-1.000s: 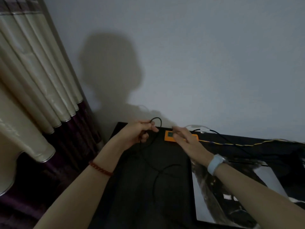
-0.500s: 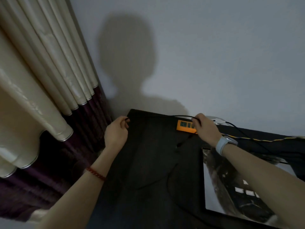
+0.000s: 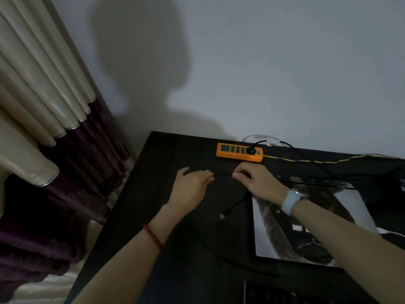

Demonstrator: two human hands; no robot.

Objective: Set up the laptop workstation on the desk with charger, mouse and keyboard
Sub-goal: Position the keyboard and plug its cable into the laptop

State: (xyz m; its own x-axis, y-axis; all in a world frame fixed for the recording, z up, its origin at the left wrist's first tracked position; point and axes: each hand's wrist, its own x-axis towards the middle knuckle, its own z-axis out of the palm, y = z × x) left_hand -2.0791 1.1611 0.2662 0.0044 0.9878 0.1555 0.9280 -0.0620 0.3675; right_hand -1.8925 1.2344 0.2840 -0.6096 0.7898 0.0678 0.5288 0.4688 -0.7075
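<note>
A thin black charger cable (image 3: 222, 175) stretches between my two hands above the dark desk (image 3: 175, 249). My left hand (image 3: 192, 186) pinches one part of it and my right hand (image 3: 257, 181) pinches another. The cable's free end with a small plug (image 3: 222, 216) lies on the desk below my right hand. An orange power strip (image 3: 238, 151) lies against the wall behind my hands, with a black plug (image 3: 251, 150) in its right socket. A dark keyboard edge (image 3: 269, 292) shows at the bottom.
A large printed mat (image 3: 274, 235) covers the desk under my right forearm. A yellow and black twisted wire (image 3: 306, 160) and black cables run right from the strip. Cream and purple curtains (image 3: 43, 106) hang past the desk's left edge.
Both hands have pulled back from the power strip and desk corner toward me and come closer together, holding the cable taut between them. The view has tilted down.
</note>
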